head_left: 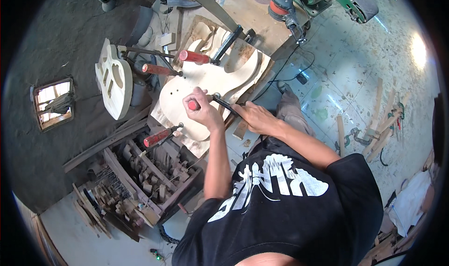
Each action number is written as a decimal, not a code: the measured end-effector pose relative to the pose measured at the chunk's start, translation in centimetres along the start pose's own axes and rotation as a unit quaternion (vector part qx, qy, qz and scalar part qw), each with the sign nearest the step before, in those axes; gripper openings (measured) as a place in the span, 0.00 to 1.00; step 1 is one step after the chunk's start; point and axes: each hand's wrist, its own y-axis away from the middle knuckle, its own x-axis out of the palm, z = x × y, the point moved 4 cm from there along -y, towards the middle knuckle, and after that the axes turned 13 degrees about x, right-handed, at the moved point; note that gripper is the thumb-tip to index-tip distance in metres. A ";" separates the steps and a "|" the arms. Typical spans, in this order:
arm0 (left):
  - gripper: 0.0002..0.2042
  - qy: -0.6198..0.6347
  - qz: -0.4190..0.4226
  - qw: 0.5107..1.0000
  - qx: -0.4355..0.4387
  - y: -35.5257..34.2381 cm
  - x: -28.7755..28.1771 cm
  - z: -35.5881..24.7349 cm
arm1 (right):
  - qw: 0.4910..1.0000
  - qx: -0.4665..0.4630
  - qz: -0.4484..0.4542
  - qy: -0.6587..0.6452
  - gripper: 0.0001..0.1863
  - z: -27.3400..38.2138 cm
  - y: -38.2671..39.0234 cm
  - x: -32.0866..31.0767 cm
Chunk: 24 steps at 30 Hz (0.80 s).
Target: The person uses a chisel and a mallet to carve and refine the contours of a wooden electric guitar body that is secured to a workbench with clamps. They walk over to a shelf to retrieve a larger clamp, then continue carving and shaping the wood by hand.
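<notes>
A pale wooden electric-guitar body (184,90) lies flat on a larger light board (201,150) at the bench. My left hand (201,109) is wrapped around the red handle of a bar clamp (226,105) at the body's near right edge. Beside it, my right hand (255,116) grips the dark bar of that same clamp. Three other clamps sit around the body: a red-handled clamp (195,57) at the far edge, another clamp (160,70) at the upper left, and a third clamp (158,138) at the near left.
Another guitar body (114,81) stands to the left. An orbital sander (282,7) rests at the bench's far right, with its cable on the floor. Wood offcuts fill a crate (156,210) at lower left. Wooden strips (386,121) and clamps lie on the right floor.
</notes>
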 end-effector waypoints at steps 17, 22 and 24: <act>0.20 0.032 0.091 0.994 -0.058 -0.7 -1.1 1.6 | 0.998 0.010 0.036 0.051 0.37 0.9 -0.2 -1.3; 0.21 0.030 0.064 0.997 -0.043 -0.5 -0.7 3.8 | 0.998 0.004 0.047 0.040 0.38 0.8 0.0 -1.2; 0.19 0.060 0.197 0.978 -0.037 -1.8 -1.6 4.8 | 0.998 -0.008 0.052 0.032 0.39 0.7 -0.5 -0.9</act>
